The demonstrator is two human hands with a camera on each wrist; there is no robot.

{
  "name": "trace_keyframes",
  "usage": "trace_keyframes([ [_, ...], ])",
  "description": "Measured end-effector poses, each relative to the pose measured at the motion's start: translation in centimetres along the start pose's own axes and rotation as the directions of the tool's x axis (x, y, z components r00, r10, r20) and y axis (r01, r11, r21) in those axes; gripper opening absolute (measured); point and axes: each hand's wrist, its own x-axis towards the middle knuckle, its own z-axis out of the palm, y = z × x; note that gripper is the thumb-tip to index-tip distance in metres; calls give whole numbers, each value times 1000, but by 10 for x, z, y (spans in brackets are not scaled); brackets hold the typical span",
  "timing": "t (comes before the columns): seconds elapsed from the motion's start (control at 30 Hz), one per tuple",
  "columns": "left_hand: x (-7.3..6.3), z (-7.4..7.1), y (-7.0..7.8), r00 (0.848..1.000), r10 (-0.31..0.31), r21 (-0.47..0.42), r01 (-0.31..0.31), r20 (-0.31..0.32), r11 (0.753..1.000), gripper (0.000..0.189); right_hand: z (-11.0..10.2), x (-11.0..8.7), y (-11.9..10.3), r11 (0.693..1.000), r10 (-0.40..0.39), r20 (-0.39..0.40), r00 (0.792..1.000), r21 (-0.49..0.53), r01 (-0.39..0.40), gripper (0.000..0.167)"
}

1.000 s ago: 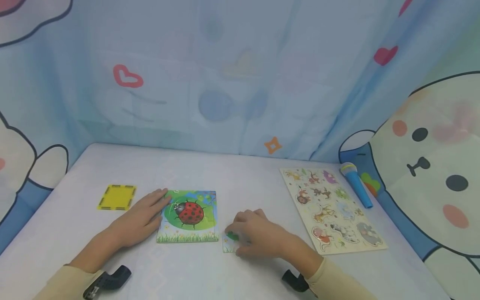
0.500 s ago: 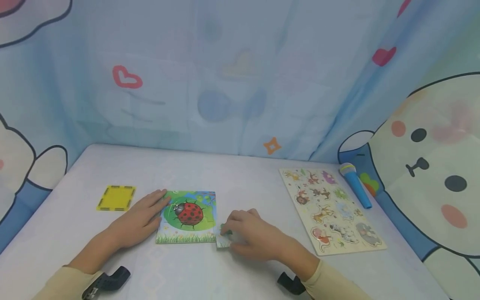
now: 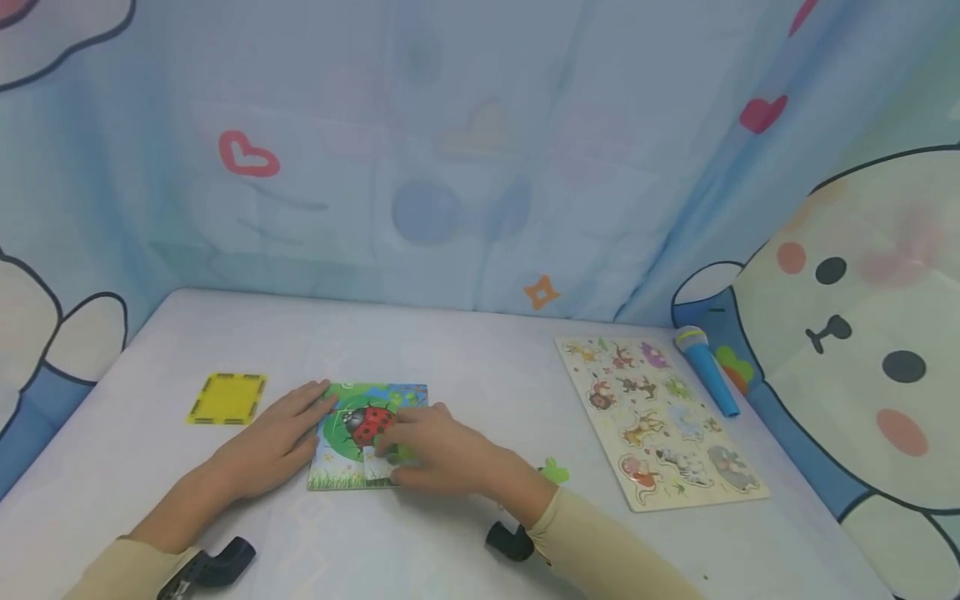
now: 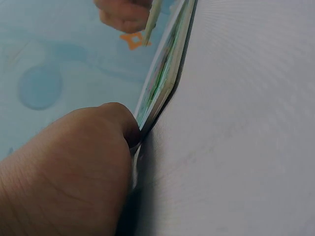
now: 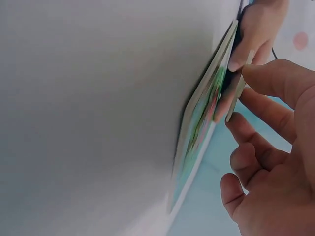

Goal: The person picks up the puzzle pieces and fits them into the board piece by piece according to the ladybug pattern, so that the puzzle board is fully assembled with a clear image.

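On the table lies a square ladybug puzzle board [image 3: 333,481], blue and green with a grass border. My left hand [image 3: 273,433] rests along its left edge, fingers extended and thumb at the near corner. Over the board's lower right part, my right hand [image 3: 442,450] pinches a small flat puzzle piece [image 3: 375,468] printed in pale blue and green. The right wrist view shows this piece [image 5: 240,91] edge-on between thumb and fingertips, tilted and raised off the board. The right fingers cover part of the ladybug.
Left of the board is a yellow square tile [image 3: 227,398]. To the right lies a wooden animal puzzle [image 3: 630,496], with a blue toy microphone [image 3: 708,372] beyond it. A green leaf-shaped patch [image 3: 553,471] shows beside the right forearm. A printed curtain [image 3: 465,250] hangs behind the table.
My right hand has carried the puzzle piece leftward, from the table right of the board, past its right edge to over the ladybug picture. The left hand has stayed on the board.
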Motion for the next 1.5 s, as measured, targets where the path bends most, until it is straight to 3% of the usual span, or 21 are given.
trace_keyframes([
  [0.2,1,-1,0,1000,11,12,-11,-2,1000,52,7,30,-18,995,-46,33,998,-89,48,26],
  [0.33,0,-1,1,1000,20,16,-20,-1,1000,52,12,41,-28,984,-16,74,997,-175,29,27],
  [0.6,-1,-2,1,1000,27,24,-27,-2,999,52,13,45,-39,943,13,119,993,-331,27,25],
  [0.67,-1,-1,1,1000,17,23,-17,5,1000,52,11,42,-39,939,8,155,988,-341,46,30],
  [0.73,-1,-1,1,1000,9,24,-9,11,1000,52,9,36,-36,956,6,198,980,-289,53,36],
  [0.87,-2,0,1,1000,3,17,-4,6,1000,52,2,17,-18,998,-24,207,978,-52,35,43],
  [1.0,-1,0,2,1000,13,15,-13,-5,1000,52,-10,-16,7,994,-5,107,994,109,-7,45],
  [1.1,-1,1,3,1000,17,8,-17,-6,1000,51,-20,-49,25,986,90,57,994,132,-97,44],
  [1.27,-4,0,5,1000,14,3,-14,-3,1000,51,-29,-98,50,962,236,59,970,128,-242,47],
  [1.5,-3,-3,5,1000,19,3,-19,-6,1000,51,-27,-135,55,955,287,119,951,41,-293,50],
])
